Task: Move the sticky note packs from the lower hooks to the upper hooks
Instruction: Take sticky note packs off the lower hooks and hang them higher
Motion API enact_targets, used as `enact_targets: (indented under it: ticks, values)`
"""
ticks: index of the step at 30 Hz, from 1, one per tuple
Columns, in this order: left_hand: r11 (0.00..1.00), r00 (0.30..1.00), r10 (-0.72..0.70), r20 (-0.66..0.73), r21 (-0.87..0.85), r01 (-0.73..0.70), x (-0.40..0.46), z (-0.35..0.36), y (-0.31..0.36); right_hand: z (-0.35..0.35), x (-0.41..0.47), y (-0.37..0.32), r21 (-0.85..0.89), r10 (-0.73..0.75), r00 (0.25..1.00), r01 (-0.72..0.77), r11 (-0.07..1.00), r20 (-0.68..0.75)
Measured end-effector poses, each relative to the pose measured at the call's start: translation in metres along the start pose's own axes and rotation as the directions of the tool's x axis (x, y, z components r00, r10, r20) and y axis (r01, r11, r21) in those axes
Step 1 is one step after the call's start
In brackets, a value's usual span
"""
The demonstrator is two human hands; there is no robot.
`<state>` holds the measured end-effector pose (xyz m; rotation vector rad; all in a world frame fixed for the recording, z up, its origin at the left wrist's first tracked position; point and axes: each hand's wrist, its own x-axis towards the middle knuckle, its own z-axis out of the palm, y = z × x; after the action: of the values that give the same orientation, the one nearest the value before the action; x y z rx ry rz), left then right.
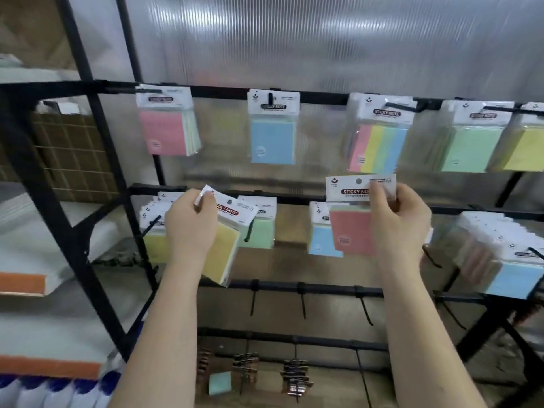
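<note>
My left hand [190, 223] grips a yellow sticky note pack [224, 248] by its white header, tilted, in front of the lower row's left hooks. My right hand [397, 219] pinches the header of a red sticky note pack [348, 231], held upright between the two rows. On the upper rail [217, 91] hang a pink pack [166, 128], a blue pack [272, 134], a multicolour pack [378, 139], a green pack [471, 142] and a yellow pack [527, 145]. The lower rail [294, 198] carries a yellow stack [151, 222], a green pack [260, 228], a blue pack [319, 237] and a stack [500, 254] at right.
Below runs a rail of bare black hooks [303, 301]. Further down hang small brown items [294, 378]. A black diagonal frame post [73, 207] stands at left, with shelves of white and orange stock [44, 284] beside it. A ribbed translucent panel [323, 39] backs the rack.
</note>
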<state>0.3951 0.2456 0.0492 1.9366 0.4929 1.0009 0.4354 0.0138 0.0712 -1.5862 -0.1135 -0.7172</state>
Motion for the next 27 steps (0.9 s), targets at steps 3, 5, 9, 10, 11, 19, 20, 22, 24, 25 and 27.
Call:
enact_targets:
  ticks: [3, 5, 9, 10, 11, 19, 20, 22, 24, 25, 27]
  values:
    - [0.999, 1.0, 0.004, 0.01, 0.04, -0.004, 0.022, -0.035, -0.024, 0.043, -0.027, -0.008, 0.029, -0.003, 1.0, 0.004, 1.0, -0.021]
    - [0.998, 1.0, 0.015, 0.019, 0.068, -0.016, 0.033, -0.058, -0.036, 0.072, -0.046, -0.016, 0.029, -0.01, 0.998, 0.012, 1.0, -0.054]
    - [0.993, 0.999, 0.025, 0.043, 0.117, -0.03, 0.051, -0.099, -0.067, 0.127, -0.08, -0.033, 0.037, -0.029, 0.993, 0.034, 0.999, -0.115]
    - [0.992, 0.999, 0.019, 0.043, 0.125, -0.025, 0.054, -0.107, -0.073, 0.138, -0.086, -0.037, 0.052, -0.029, 0.992, 0.036, 0.998, -0.125]
    - [0.991, 0.999, 0.01, 0.039, 0.135, -0.015, 0.057, -0.113, -0.079, 0.148, -0.091, -0.042, 0.071, -0.036, 0.99, 0.046, 0.996, -0.135]
    - [1.0, 1.0, 0.014, 0.004, -0.013, -0.014, 0.07, -0.144, -0.102, 0.215, -0.09, -0.107, 0.163, -0.183, 0.982, 0.189, 0.968, -0.052]
    - [0.999, 1.0, 0.023, -0.004, -0.025, -0.023, 0.072, -0.144, -0.104, 0.223, -0.085, -0.116, 0.17, -0.208, 0.977, 0.211, 0.962, -0.04]
    - [0.998, 0.999, 0.04, -0.023, -0.039, -0.041, 0.075, -0.145, -0.103, 0.24, -0.076, -0.132, 0.175, -0.261, 0.965, 0.259, 0.95, -0.006]
    - [0.997, 0.998, 0.047, -0.043, -0.053, -0.049, 0.077, -0.145, -0.101, 0.256, -0.069, -0.143, 0.163, -0.314, 0.949, 0.304, 0.939, 0.036]
    - [0.997, 0.998, 0.048, -0.049, -0.063, -0.051, 0.079, -0.145, -0.1, 0.262, -0.067, -0.146, 0.155, -0.334, 0.941, 0.321, 0.934, 0.062]
    - [0.996, 0.997, 0.062, -0.054, -0.062, -0.066, 0.081, -0.143, -0.1, 0.273, -0.063, -0.152, 0.156, -0.354, 0.927, 0.334, 0.929, 0.124]
